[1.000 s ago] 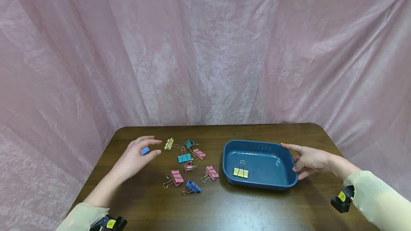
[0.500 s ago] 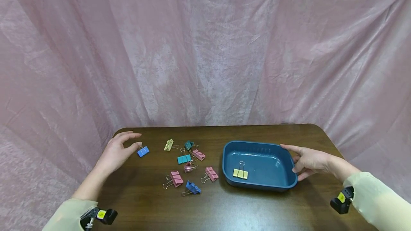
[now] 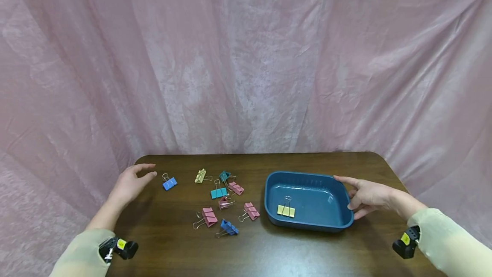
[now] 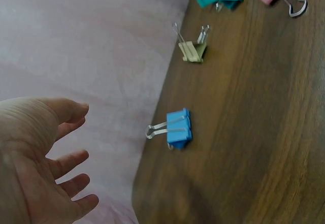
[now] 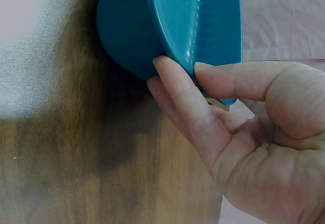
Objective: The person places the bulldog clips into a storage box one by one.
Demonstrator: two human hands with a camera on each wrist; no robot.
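My left hand point(image 3: 128, 185) hovers over the left side of the table with its fingers apart, and holds nothing. Just right of its fingertips a blue binder clip point(image 3: 169, 184) lies on the wood; the left wrist view shows a gap between the hand point(image 4: 45, 158) and that clip point(image 4: 179, 127). My right hand point(image 3: 370, 198) grips the right end of a dark blue plastic tray point(image 3: 307, 226), thumb and fingers on either side of its rim in the right wrist view. Inside the tray, at its left, is a yellow binder clip point(image 3: 286, 211) with one wire handle up.
Several binder clips lie mid-table: a yellow one point(image 3: 200, 176), a turquoise one point(image 3: 218, 193), a dark teal one point(image 3: 224, 176), pink ones point(image 3: 209, 216) and another blue one point(image 3: 229, 227). A pink curtain point(image 3: 246, 63) hangs behind the table's far edge.
The left hand has let go of the blue binder clip, now on the table, and drawn back to the left. The right hand stays at the tray.
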